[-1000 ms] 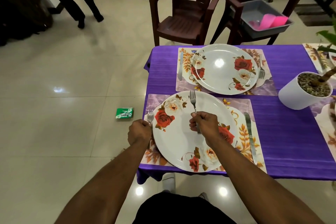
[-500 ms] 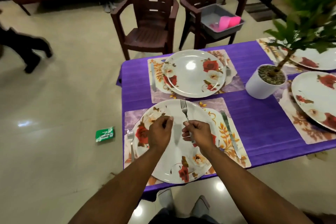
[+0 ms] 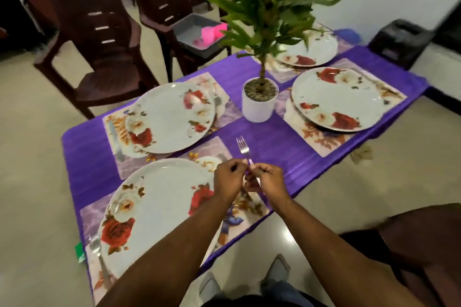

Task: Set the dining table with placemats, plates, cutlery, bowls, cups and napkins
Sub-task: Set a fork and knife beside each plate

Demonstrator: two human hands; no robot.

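Purple cloth lies bare beyond my left hand (image 3: 228, 180) and right hand (image 3: 265, 180), both pinching a fork (image 3: 243, 146), potted plant (image 3: 259, 99) near ahead.

- A potted plant (image 3: 259, 99) stands upright in a white pot near the middle of the surface (image 3: 84, 157), its green leaves spreading high above it.
- The surface is draped in a purple cloth (image 3: 282, 147).
- Two dark brown plastic chairs (image 3: 99, 40) stand beyond the far edge, side by side.
- A grey tray (image 3: 189, 30) sits on the seat of the right one of these chairs, with pink items (image 3: 212, 33) inside; what they are is too blurred to tell.
- A small green packet (image 3: 79, 253) lies on the pale tiled floor (image 3: 32, 182), partly hidden by the surface's edge.
- A black box-like object (image 3: 401, 40) stands on the floor past the far right corner.
- Another dark brown chair (image 3: 429, 239) shows at the lower right.
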